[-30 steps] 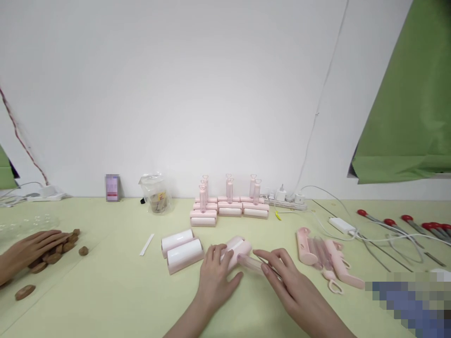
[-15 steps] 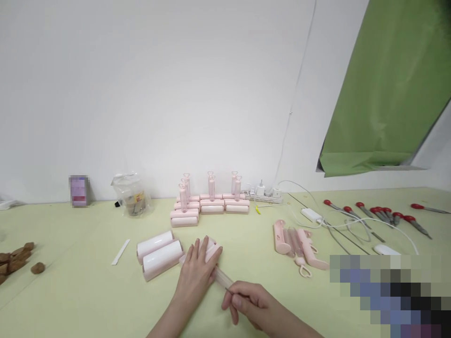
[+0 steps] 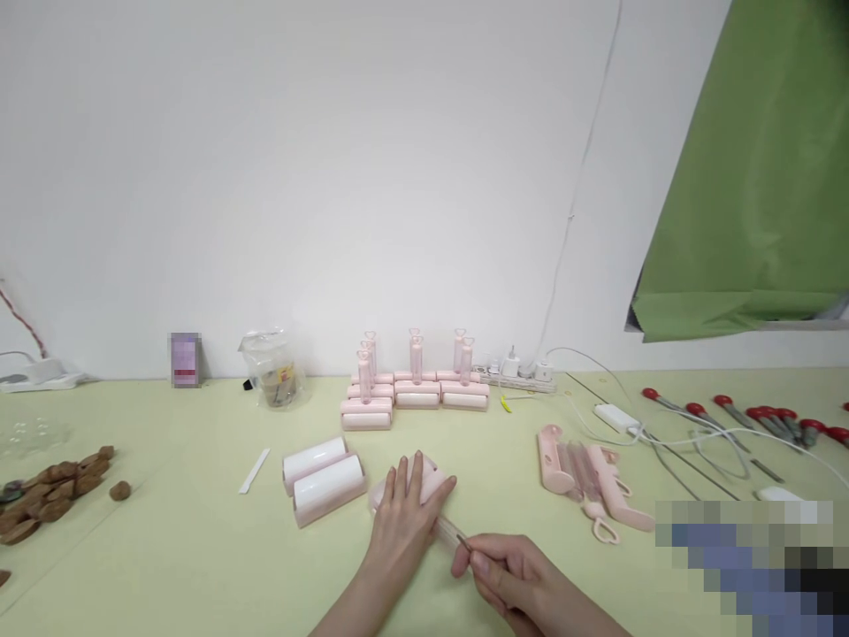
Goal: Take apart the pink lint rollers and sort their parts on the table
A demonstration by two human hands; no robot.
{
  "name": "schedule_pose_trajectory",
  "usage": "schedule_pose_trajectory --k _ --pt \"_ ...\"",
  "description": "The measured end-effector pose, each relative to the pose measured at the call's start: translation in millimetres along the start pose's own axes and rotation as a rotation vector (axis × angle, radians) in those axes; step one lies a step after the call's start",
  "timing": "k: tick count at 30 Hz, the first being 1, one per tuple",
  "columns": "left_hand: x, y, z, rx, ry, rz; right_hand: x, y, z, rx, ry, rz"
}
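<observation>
A pale pink lint roller (image 3: pixel 431 476) lies on the table in front of me, its clear handle (image 3: pixel 449 531) slanting down to the right. My left hand (image 3: pixel 406 513) rests over the roller head, fingers stretched across it and thumb on the near right side, holding it down. At the handle's end, my right hand (image 3: pixel 514 575) is closed in a pinch on a thin dark rod (image 3: pixel 464 542). Its far end is hidden by the fingers. Left of my left hand lie two white sticky rolls (image 3: pixel 330 489) in pink-edged covers.
Several assembled lint rollers (image 3: pixel 417 394) stand by the wall. Loose pink roller parts (image 3: pixel 584 473) lie to the right, near white cables (image 3: pixel 616 418) and red-handled tools (image 3: pixel 730 420). Brown lumps (image 3: pixel 59 495), a white strip (image 3: pixel 255 471) and a bagged cup (image 3: pixel 275 372) are leftward.
The view has turned slightly left, so everything sits further right in the picture. My right fingers are curled more tightly at the handle's end; my left hand still presses the roller.
</observation>
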State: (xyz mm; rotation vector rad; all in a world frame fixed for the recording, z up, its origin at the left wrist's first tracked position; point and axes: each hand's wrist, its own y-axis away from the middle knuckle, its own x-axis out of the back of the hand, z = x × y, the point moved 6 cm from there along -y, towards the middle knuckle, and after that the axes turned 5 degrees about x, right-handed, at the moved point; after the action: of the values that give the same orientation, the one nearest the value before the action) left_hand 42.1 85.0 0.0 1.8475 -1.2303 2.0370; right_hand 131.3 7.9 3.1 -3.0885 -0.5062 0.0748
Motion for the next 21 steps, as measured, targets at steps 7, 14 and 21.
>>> schedule_pose_trajectory --k 7,14,21 --pt "-0.6 -1 2 0.003 0.056 -0.042 -3 3 -6 -0.026 0.078 0.006" --pt "19.3 -3 -13 0.156 0.259 -0.286 10 15 -51 0.170 0.387 0.227" --pt "58.2 -1 -18 0.267 0.613 -0.329 5 -7 -86 0.217 0.585 0.062"
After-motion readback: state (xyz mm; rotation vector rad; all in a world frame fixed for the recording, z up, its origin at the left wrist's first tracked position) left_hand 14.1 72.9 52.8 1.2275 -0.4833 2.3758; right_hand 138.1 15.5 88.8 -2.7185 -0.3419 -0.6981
